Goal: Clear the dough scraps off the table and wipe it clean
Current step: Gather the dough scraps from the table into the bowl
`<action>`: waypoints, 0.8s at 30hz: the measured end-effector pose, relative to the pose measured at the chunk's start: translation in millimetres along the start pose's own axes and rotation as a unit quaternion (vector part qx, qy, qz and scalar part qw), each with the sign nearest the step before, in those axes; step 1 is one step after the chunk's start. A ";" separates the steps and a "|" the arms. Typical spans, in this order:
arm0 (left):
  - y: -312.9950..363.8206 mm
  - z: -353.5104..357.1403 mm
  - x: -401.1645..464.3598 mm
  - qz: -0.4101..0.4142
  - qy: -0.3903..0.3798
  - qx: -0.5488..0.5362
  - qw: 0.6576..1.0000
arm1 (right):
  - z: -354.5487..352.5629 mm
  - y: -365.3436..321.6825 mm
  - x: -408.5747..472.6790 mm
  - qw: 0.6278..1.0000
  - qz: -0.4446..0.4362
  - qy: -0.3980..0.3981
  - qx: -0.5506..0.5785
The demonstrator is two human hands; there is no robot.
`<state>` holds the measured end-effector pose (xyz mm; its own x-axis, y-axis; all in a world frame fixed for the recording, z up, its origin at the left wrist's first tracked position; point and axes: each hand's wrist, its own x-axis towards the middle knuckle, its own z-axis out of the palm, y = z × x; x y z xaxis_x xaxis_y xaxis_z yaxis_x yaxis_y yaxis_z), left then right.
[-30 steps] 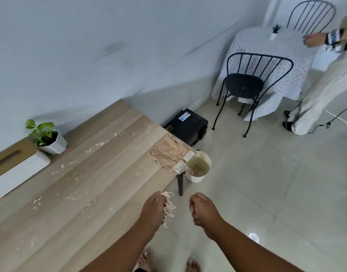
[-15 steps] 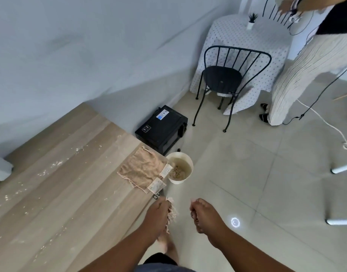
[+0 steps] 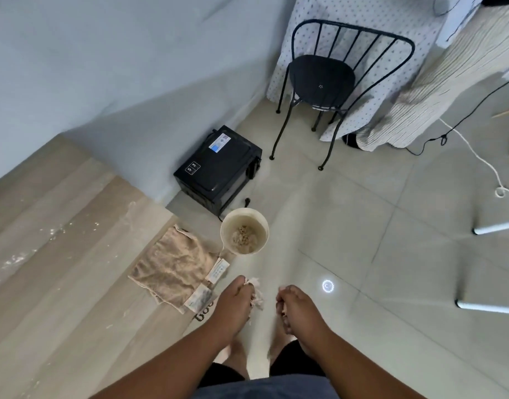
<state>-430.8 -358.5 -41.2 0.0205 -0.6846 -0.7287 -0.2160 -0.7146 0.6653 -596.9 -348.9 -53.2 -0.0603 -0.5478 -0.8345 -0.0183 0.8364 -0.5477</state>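
My left hand (image 3: 234, 302) grips a bunch of pale dough scraps (image 3: 256, 295) past the corner of the wooden table (image 3: 60, 283). My right hand (image 3: 295, 308) is curled beside it over the floor; whether it holds crumbs I cannot tell. A white bucket (image 3: 244, 231) with scraps inside stands on the floor just ahead of both hands. A beige cloth (image 3: 172, 266) with white tags lies on the table corner. Flour streaks (image 3: 31, 249) mark the tabletop.
A black box-shaped appliance (image 3: 218, 168) sits on the floor by the wall behind the bucket. A black metal chair (image 3: 325, 82) and a dotted tablecloth stand farther back, with a person in a pleated skirt (image 3: 437, 90) at the right. Cables and white stand legs cross the tiles.
The view has swung right and down, away from the table toward the bucket. Both hands keep their pose, now closer to the bucket. The person at the back has moved nearer the chair.
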 end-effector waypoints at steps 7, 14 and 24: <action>7.4 19.2 37.4 -0.065 0.047 -0.030 0.996 | -4.3 -21.8 65.1 0.999 0.044 -0.019 -0.012; 11.8 37.4 71.9 -0.135 0.131 -0.075 0.979 | -23.6 -38.8 123.2 0.996 0.066 -0.057 -0.028; -13.0 80.8 179.0 -0.174 0.165 -0.181 0.954 | -45.4 -35.1 240.8 0.992 0.111 -0.045 -0.034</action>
<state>-503.2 -460.1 -193.4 0.3475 -0.3618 -0.8651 0.2102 -0.8690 0.4479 -656.1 -509.4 -232.2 0.0197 -0.3459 -0.9381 -0.0824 0.9345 -0.3463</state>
